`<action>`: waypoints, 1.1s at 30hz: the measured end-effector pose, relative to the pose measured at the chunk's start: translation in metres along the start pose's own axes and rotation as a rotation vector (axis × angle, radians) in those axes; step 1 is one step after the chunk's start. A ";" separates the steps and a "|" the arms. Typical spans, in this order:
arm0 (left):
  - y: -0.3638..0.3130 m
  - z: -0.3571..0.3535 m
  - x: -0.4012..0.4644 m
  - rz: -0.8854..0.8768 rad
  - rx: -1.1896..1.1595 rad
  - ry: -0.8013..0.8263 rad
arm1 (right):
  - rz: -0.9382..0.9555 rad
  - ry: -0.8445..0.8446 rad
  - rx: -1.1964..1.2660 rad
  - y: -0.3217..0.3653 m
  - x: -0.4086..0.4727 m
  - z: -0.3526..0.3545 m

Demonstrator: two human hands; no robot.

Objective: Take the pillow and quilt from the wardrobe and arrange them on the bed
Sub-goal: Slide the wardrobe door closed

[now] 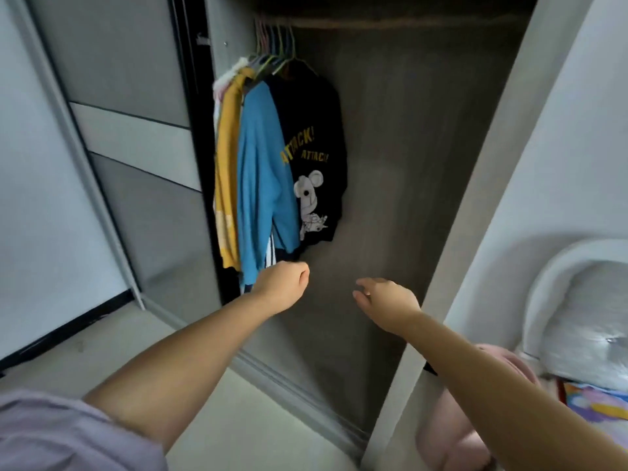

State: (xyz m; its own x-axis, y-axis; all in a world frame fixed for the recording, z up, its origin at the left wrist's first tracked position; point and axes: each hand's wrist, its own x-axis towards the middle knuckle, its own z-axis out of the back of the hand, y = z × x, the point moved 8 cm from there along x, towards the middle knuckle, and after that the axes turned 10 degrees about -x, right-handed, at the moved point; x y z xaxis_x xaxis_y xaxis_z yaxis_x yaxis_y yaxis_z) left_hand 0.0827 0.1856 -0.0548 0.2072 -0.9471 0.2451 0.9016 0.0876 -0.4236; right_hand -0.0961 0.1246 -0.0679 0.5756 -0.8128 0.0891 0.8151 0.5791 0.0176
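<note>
The wardrobe (pixel 418 158) stands open in front of me, its dark compartment bare below the hanging clothes. No pillow or quilt shows inside it. My left hand (pixel 283 287) is held out at the compartment's mouth, fingers curled into a fist with nothing in them, just under the hem of the blue shirt (pixel 260 185). My right hand (pixel 387 300) reaches in beside it, fingers relaxed and slightly spread, touching nothing. A soft pink rounded thing (pixel 452 436) lies at the lower right, partly hidden by my right forearm; I cannot tell what it is.
Yellow, blue and black shirts (pixel 316 158) hang on hangers at the compartment's left. The sliding door (pixel 136 137) is pushed left, its track (pixel 289 379) on the floor. A white wall panel (pixel 530 171) bounds the right; beyond it are a white padded headboard (pixel 577 300) and colourful fabric (pixel 598 402).
</note>
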 end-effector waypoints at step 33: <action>0.385 0.242 0.325 0.141 -0.205 -0.321 | -0.074 -0.180 0.471 0.356 0.496 0.005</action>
State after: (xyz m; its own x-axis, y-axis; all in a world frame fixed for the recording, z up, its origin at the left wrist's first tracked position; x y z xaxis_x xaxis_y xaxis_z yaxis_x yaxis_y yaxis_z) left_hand 0.5888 -0.0134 0.0728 0.4606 -0.7827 0.4186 0.7683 0.1154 -0.6296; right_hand 0.4796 -0.0723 -0.0120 0.4632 -0.8530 0.2405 0.7109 0.5196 0.4739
